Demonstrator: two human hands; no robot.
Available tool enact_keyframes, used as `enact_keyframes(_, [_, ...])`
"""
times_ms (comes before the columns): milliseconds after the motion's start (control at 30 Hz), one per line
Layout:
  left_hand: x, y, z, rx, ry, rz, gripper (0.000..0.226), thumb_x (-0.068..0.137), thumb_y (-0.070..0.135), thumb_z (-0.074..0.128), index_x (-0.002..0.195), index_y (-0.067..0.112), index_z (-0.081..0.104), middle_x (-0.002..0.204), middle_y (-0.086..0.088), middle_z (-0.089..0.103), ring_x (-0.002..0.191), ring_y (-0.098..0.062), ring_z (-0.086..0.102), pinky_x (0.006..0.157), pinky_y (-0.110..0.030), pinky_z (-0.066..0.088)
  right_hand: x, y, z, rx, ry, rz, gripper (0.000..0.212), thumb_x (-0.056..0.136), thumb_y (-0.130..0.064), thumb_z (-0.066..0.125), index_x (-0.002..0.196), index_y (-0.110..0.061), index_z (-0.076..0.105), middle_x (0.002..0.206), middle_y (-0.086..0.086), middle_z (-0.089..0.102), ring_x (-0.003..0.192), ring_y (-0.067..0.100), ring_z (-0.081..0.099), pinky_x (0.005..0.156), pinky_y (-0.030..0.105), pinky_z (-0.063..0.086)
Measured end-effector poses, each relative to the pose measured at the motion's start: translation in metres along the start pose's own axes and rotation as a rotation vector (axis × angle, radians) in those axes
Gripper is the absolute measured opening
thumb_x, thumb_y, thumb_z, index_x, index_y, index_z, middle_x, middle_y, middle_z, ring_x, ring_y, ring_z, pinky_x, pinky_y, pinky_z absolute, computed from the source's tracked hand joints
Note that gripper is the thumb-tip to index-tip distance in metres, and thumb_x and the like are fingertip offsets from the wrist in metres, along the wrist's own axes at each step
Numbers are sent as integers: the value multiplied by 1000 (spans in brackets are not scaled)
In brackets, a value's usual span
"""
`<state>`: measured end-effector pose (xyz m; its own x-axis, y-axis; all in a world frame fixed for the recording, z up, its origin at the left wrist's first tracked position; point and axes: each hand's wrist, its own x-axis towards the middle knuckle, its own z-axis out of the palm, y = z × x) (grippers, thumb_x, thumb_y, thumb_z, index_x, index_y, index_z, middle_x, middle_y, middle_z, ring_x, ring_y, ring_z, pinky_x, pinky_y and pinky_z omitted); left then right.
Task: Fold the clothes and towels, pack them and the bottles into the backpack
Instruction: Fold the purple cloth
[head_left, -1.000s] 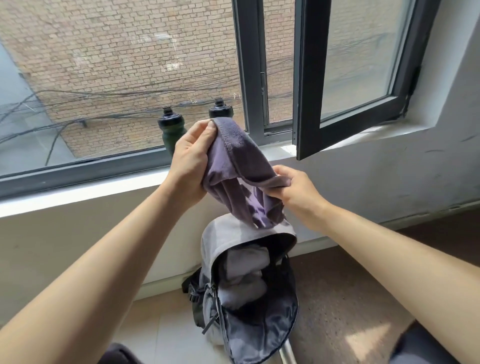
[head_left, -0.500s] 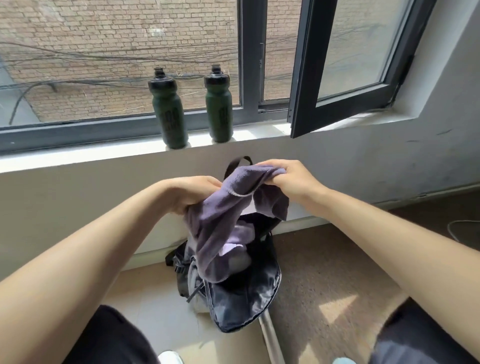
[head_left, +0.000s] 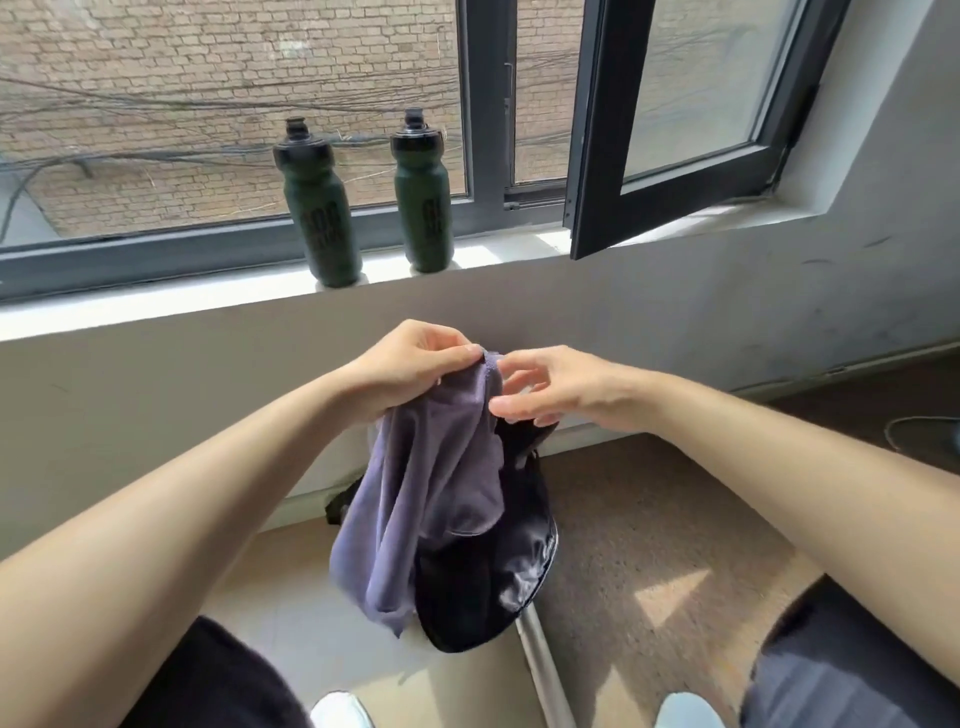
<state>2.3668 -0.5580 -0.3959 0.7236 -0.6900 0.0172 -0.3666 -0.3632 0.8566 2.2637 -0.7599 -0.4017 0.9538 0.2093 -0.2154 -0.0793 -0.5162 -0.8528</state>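
Observation:
A purple towel (head_left: 431, 493) hangs in loose folds in front of me. My left hand (head_left: 410, 364) pinches its top edge. My right hand (head_left: 561, 389) hovers right beside that edge with relaxed, spread fingers; its fingertips touch the cloth or nearly do. Behind and below the towel, the open dark backpack (head_left: 498, 571) leans on the floor against the wall, its inside mostly hidden by the towel. Two dark green bottles (head_left: 319, 208) (head_left: 423, 192) stand upright on the white windowsill (head_left: 156, 306).
A black window sash (head_left: 675, 130) swings inward over the sill at the right. A metal bar (head_left: 540, 660) runs along the floor under the backpack. My knees and white shoes (head_left: 340, 709) are at the bottom edge. A cable (head_left: 914, 431) lies at far right.
The towel has unfolded and hangs longer over the backpack. My right hand has let go of its grip on the cloth and opened. The view has tilted down a little more.

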Motion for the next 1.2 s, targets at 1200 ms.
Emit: enact_keyframes(1200, [22, -37, -4, 202, 70, -122, 29, 97, 18, 48, 96, -6, 65, 80, -6, 56, 75, -18, 50, 64, -30, 40, 17, 10, -33, -31, 680, -45, 45, 83, -34, 78, 126, -28, 67, 112, -10, 69, 103, 7, 62, 91, 22, 48])
